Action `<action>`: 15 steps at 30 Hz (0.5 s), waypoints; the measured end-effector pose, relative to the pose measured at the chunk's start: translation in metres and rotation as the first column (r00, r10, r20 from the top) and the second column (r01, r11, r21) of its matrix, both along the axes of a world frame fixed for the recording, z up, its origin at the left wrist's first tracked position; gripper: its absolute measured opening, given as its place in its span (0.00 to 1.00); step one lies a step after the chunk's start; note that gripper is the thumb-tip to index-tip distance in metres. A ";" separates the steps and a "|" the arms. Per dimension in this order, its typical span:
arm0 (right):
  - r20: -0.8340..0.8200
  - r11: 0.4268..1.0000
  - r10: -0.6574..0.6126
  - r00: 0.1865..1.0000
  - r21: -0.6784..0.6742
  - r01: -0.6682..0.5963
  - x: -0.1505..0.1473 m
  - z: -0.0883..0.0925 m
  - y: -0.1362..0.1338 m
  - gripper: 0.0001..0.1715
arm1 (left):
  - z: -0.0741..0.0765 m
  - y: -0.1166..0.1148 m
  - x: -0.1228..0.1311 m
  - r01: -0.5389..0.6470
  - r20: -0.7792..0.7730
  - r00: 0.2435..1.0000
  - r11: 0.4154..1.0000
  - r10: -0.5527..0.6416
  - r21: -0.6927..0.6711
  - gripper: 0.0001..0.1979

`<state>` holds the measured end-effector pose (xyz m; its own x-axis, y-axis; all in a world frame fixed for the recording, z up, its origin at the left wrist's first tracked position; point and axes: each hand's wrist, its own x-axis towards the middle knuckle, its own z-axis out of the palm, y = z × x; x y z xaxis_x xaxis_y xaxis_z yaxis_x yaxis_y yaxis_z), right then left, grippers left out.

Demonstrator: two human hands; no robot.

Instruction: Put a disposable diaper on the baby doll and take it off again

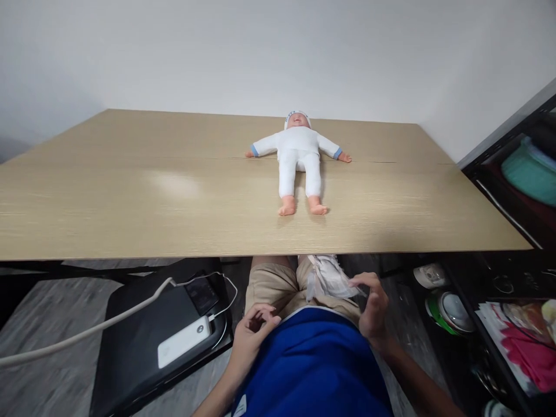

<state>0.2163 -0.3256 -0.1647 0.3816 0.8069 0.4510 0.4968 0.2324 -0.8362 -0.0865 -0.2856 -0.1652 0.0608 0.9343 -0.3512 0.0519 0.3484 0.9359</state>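
Observation:
A baby doll (299, 150) in a white outfit with blue cuffs lies on its back on the wooden table (130, 191), arms spread and feet toward me. On my lap, below the table edge, rests a folded white diaper (330, 278). My right hand (374, 304) is beside the diaper, its index fingertip at the diaper's right edge; I see no grip on it. Near my waist, my left hand (256, 327) holds nothing, its fingers loosely bent and apart from the thumb.
To my left, a black seat (134, 324) carries a white power bank (185, 341) with a cable and a dark phone (202, 295). A thick pale cable (108, 321) crosses there. On the right stands a black shelf (464, 289) with pink cloth (527, 353) and a teal item (530, 171).

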 end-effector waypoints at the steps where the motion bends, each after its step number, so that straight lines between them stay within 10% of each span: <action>1: -0.032 0.993 -0.012 0.999 -0.120 0.008 0.011 -0.012 0.000 0.31 | -0.018 0.000 -0.008 -0.062 -0.040 0.997 0.997 0.060 -0.055 0.27; 6: -0.197 0.834 -0.197 0.960 -0.549 0.058 0.037 -0.066 0.013 0.36 | -0.073 0.006 -0.047 -0.392 -0.101 0.920 0.903 0.380 -0.176 0.28; 15: -0.342 0.757 -0.182 0.922 -0.647 -0.091 0.034 -0.100 0.058 0.35 | -0.083 0.023 -0.057 -0.443 -0.111 0.896 0.882 0.430 -0.162 0.29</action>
<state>0.2507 -0.2674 -0.2643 0.4481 0.8247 -0.3451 0.1217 -0.4388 -0.8903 -0.1439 -0.2627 -0.2481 -0.3698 0.7814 -0.5026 -0.0812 0.5117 0.8553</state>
